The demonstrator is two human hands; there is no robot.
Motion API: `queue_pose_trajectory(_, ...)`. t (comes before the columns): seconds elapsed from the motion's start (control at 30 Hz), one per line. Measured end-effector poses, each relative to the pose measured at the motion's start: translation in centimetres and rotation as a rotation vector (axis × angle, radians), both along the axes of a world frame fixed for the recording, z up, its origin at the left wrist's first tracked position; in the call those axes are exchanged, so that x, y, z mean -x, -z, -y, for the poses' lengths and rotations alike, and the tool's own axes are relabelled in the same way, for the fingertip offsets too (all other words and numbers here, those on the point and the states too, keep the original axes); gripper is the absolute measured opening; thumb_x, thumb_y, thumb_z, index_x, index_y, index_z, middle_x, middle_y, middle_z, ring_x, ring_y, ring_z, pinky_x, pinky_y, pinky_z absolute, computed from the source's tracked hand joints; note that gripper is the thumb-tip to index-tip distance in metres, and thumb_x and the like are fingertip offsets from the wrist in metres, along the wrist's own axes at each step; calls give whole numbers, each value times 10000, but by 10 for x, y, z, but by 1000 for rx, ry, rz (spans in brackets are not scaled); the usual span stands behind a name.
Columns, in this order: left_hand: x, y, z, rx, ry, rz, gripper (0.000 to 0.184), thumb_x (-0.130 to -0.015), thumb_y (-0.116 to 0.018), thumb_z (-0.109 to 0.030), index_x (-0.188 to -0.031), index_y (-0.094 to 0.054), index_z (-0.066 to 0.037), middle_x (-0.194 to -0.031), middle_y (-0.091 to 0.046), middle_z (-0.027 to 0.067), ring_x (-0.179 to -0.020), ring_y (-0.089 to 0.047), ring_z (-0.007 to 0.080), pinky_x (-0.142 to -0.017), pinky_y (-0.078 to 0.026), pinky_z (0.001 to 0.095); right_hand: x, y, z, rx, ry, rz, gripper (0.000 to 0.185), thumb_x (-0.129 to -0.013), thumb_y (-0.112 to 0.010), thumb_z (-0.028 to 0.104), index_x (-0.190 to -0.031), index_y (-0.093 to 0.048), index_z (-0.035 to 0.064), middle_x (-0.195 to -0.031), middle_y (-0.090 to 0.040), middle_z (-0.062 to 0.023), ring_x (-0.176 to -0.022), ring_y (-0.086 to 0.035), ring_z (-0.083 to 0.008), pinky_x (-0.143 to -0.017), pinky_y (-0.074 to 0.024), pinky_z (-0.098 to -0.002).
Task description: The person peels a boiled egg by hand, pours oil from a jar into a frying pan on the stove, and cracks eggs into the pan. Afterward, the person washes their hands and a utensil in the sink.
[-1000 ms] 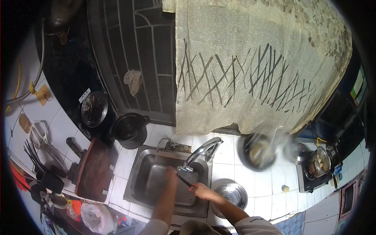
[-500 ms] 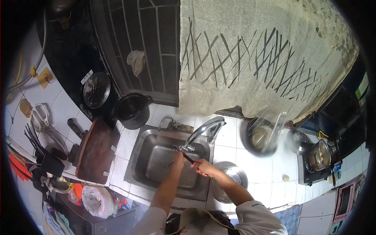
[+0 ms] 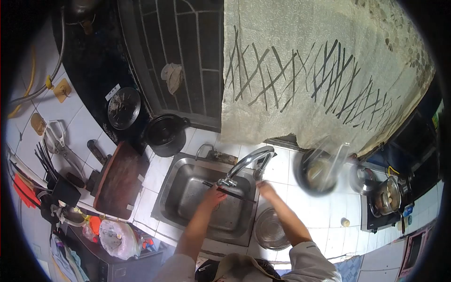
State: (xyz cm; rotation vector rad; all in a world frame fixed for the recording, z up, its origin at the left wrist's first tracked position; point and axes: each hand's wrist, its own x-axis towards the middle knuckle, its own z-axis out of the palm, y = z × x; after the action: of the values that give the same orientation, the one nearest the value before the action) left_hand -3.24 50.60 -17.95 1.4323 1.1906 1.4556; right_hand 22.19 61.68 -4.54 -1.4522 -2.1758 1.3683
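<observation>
My left hand is over the sink, closed on a long dark thin utensil that points to the right under the faucet. The curved chrome faucet hangs over the sink, its spout just above my left hand. My right hand is at the base of the faucet, by its lever; the fingers are partly hidden, so its grip is unclear. A round metal bowl sits right of the sink, below my right forearm.
Left of the sink are a black pot, a brown cutting board and a black knife holder. To the right are a dark pan, a small yellowish object, and a stove with a glass-lidded pot.
My right hand has let go of the dark utensil and moved up and right to the faucet base. The utensil now lies across the sink's right half, in my left hand.
</observation>
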Motion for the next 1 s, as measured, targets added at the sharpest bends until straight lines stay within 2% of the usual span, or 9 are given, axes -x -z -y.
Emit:
queue_pose_trajectory(0.1, 10, -50, 20, 414, -117, 505, 415, -768, -650, -306, -1014, -509, -4, -862, -639, 123, -812, -601, 176, -713, -488, 287, -12, -13, -57, -380, 441, 288, 535, -736, -558, 150, -1225, -371, 36, -1254, -436, -166, -1110, -440, -377, -885, -409, -412)
queue_pose_trajectory(0.23, 14, -104, 39, 585, -319, 1024, 336, -816, -600, -255, -1048, -513, -28, -896, -614, 83, -859, -593, 183, -736, -489, 320, -13, -1, -123, -754, 180, 411, 572, -675, -548, 126, -1237, -442, 148, -1250, -471, -89, -1180, -380, -351, -936, -342, -486)
queue_pose_trajectory(0.3, 11, -116, 56, 400, -376, 518, 289, -874, -512, -259, -1025, -525, -12, -863, -597, 76, -841, -590, 184, -729, -494, 336, -8, -3, -150, -519, 9, 616, 493, -652, -551, 128, -1136, -544, 221, -1212, -511, -70, -1136, -419, -329, -929, -351, -468)
queue_pose_trajectory(0.5, 9, -157, 100, 435, -503, 428, 228, -914, -455, -249, -985, -561, -60, -951, -570, 81, -830, -574, 190, -716, -510, 366, -14, -34, -114, -556, -29, 612, 410, -641, -568, 154, -1050, -583, 175, -1093, -559, -94, -1015, -488, -296, -854, -396, -465)
queue_pose_trajectory(0.63, 8, -156, 127, 424, -355, 816, 214, -905, -441, -194, -970, -549, -21, -913, -579, 117, -858, -578, 262, -797, -492, 407, -27, -16, -28, -708, 479, 509, 342, -641, -586, 178, -952, -560, 40, -943, -555, -165, -941, -517, -300, -717, -458, -472)
queue_pose_trajectory(0.7, 8, -127, 135, 390, -231, 905, 211, -898, -441, -172, -966, -544, 0, -891, -583, 132, -869, -578, 292, -829, -483, 420, -40, 2, 36, -481, 322, 244, 285, -652, -571, 146, -920, -600, 53, -925, -607, -157, -880, -575, -343, -737, -469, -447)
queue_pose_trajectory(0.8, -9, -100, 136, 319, -199, 160, 253, -869, -489, -160, -1009, -506, 50, -1052, -567, 158, -961, -552, 281, -839, -482, 382, -38, -11, 135, 75, -103, -378, 479, -793, -646, 306, -1176, -510, 54, -968, -594, -70, -825, -565, -156, -675, -471, -284)
queue_pose_trajectory(0.87, -39, -134, 148, 529, -120, 1402, 217, -860, -481, -106, -1000, -511, 57, -1061, -565, 173, -998, -537, 274, -886, -463, 386, -35, -83, 196, 290, -23, -538, 545, -806, -625, 376, -1217, -466, 55, -882, -552, -43, -734, -520, -108, -559, -418, -216)
queue_pose_trajectory(1.0, -99, -171, 164, 679, -16, 1436, 212, -848, -497, -126, -960, -536, 49, -987, -591, 173, -985, -553, 279, -905, -451, 396, -53, -108, 230, 397, 150, -854, 471, -828, -593, 386, -1170, -504, 74, -761, -508, 16, -597, -428, -35, -472, -309, -173)
